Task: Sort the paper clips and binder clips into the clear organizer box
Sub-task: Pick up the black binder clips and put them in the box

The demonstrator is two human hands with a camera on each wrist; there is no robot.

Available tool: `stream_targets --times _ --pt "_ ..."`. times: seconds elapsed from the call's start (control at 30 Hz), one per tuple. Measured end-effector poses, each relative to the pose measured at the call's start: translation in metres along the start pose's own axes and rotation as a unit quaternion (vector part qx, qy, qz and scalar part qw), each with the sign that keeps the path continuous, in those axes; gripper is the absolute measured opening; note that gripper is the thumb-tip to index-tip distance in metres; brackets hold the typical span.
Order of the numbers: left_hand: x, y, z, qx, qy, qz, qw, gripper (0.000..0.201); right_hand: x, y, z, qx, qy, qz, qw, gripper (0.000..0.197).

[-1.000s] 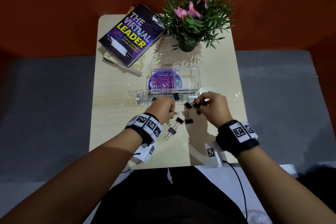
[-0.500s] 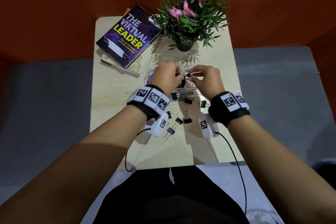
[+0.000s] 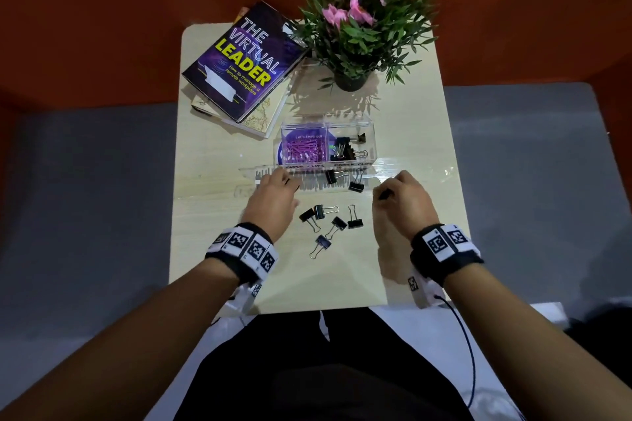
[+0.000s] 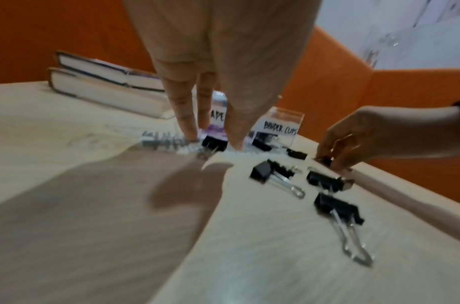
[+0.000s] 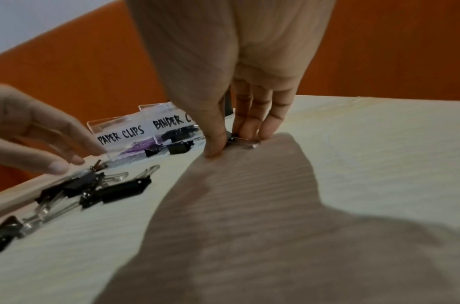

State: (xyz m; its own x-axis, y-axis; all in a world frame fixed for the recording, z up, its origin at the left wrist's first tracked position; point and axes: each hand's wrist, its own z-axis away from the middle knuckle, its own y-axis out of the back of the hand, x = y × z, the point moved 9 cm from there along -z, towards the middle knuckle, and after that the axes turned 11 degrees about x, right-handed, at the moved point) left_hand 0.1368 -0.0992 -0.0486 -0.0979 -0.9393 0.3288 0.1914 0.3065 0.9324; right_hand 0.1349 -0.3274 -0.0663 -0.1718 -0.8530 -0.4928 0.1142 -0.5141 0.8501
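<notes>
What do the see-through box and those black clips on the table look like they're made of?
The organizer box looks like clear hard plastic, perhaps acrylic: glossy, with bright-edged walls. A loose binder clip seems to be black-coated metal with shiny bare wire handles; the coating is a guess.

The worktop (image 3: pixel 212 243) is pale matt wood grain, the organizer box (image 3: pixel 367 133) clear glossy plastic, the binder clips (image 3: pixel 321 212) matt black bodies with shiny silver wire handles, the paper clips (image 3: pixel 304 152) glossy purple, and the book (image 3: pixel 242 61) a glossy printed paper cover.
</notes>
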Motion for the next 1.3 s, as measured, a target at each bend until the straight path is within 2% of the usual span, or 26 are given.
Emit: stream_targets --times 0.1,0.2,0.27,0.37,0.47,0.57,0.67,0.87,0.97,1.03,1.17,1.23,1.3 --pt "-0.002 -0.009 -0.003 0.001 0.003 0.015 1.0 0.029 -0.002 0.004 0.002 -0.003 -0.015 -0.015 1.0 0.011" --pt "-0.001 -0.006 -0.002 0.014 -0.004 0.043 0.999 0.014 -0.023 0.013 0.014 0.007 0.029 -0.049 0.998 0.014" --pt "0.003 -0.002 0.001 0.023 -0.006 0.087 0.996 0.013 -0.043 0.006 0.029 -0.022 0.066 -0.053 0.996 0.019" --pt "0.018 -0.004 0.012 -0.013 -0.027 0.139 0.99 0.022 -0.059 -0.015 0.049 -0.052 0.115 -0.001 0.992 0.027" --pt "0.027 -0.017 0.021 -0.058 -0.054 0.096 0.992 0.03 -0.057 -0.027 0.06 -0.042 0.101 0.036 0.993 0.025" --pt "0.024 -0.021 0.025 -0.056 -0.063 0.067 0.994 0.032 -0.058 -0.025 0.064 -0.004 0.097 0.034 0.995 0.018" --pt "0.022 -0.025 0.029 -0.053 -0.079 0.058 0.994 0.037 -0.055 -0.025 0.065 0.003 0.095 0.029 0.995 0.016" --pt "0.023 -0.021 0.029 -0.027 -0.099 0.042 0.994 0.033 -0.037 -0.03 0.047 -0.019 0.042 0.012 0.999 0.014" --pt "0.018 -0.019 0.025 -0.021 -0.093 0.042 0.995 0.03 -0.038 -0.012 0.042 0.005 0.015 -0.046 0.999 0.011" --pt "0.017 -0.017 0.025 -0.032 -0.095 0.04 0.994 0.027 -0.05 0.013 0.037 0.042 0.023 -0.085 0.995 0.011" --pt "0.023 0.014 0.016 0.002 -0.076 0.073 0.994 0.017 -0.08 0.063 0.0 0.128 0.052 -0.101 0.985 0.017" --pt "0.031 0.041 0.003 0.041 -0.052 0.117 0.991 0.019 -0.094 0.068 -0.024 0.136 0.069 -0.09 0.984 0.018" --pt "0.042 0.068 -0.018 0.088 -0.039 0.154 0.983 0.019 -0.1 0.059 -0.043 0.106 0.082 -0.061 0.989 0.023"
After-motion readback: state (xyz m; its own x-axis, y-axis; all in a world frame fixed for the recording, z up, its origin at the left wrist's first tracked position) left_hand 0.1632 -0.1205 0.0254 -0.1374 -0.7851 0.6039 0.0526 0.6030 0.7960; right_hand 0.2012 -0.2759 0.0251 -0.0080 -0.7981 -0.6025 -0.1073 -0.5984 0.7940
